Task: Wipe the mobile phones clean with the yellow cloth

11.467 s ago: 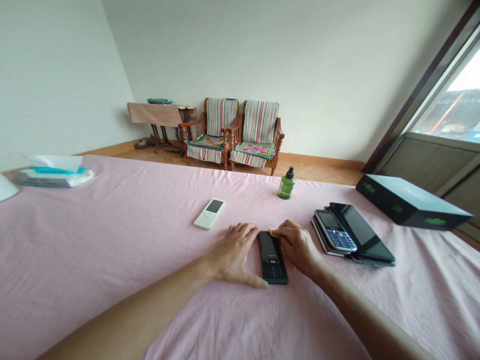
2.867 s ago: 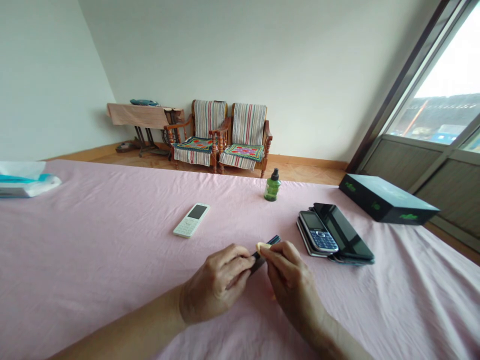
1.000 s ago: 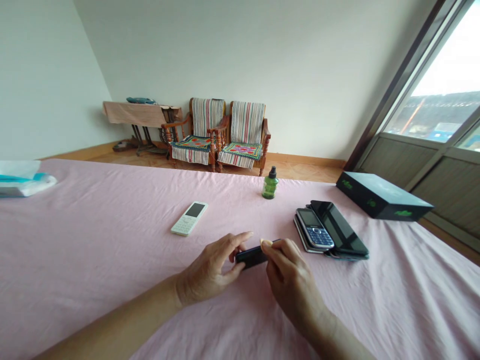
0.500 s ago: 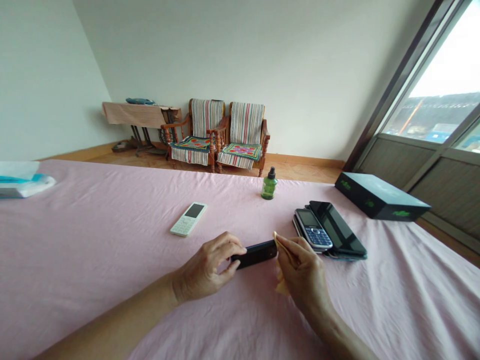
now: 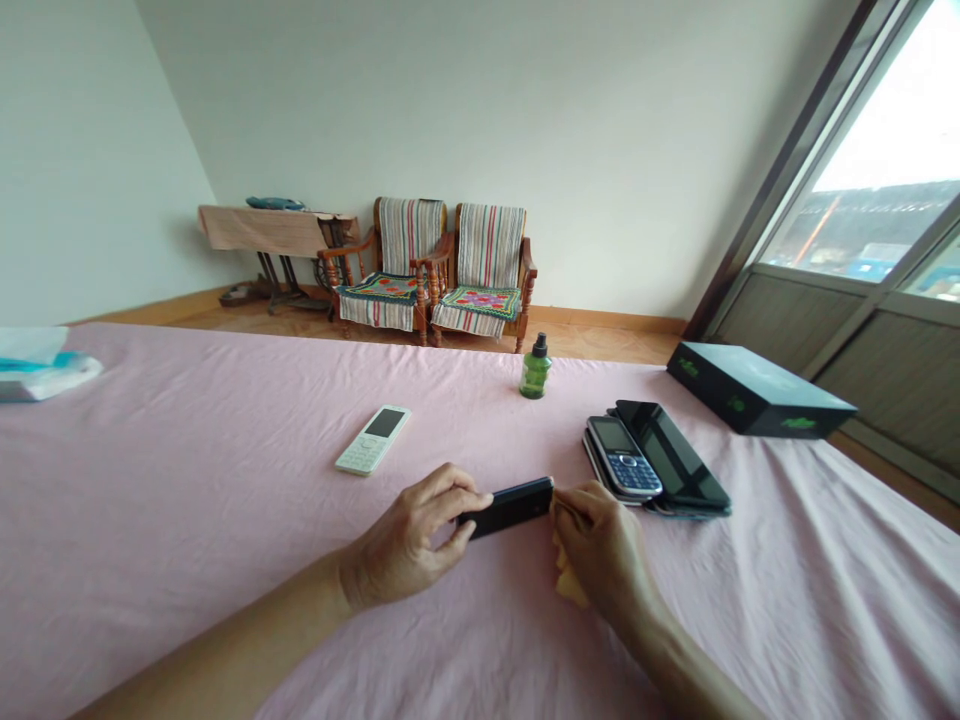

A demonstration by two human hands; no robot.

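My left hand [image 5: 411,535] pinches the left end of a black phone [image 5: 510,508], which is tilted up on its long edge just above the pink cloth. At the phone's right end, my right hand [image 5: 606,540] is closed on a yellow cloth [image 5: 570,580], part of which hangs below the fingers. The cloth's upper part is mostly hidden by the fingers. A white keypad phone [image 5: 373,440] lies beyond my left hand. Past my right hand rest a dark keypad phone [image 5: 624,458] and a black tablet-like device [image 5: 675,458], side by side on other flat items.
A green spray bottle [image 5: 535,368] stands near the far edge of the pink-covered surface [image 5: 225,450]. A black box [image 5: 757,390] sits at the far right, a tissue pack [image 5: 49,375] at the far left. Two wooden chairs [image 5: 484,250] are beyond.
My right hand and the yellow cloth have moved slightly down along the phone's right end, uncovering its top corner. My left hand still grips the phone.
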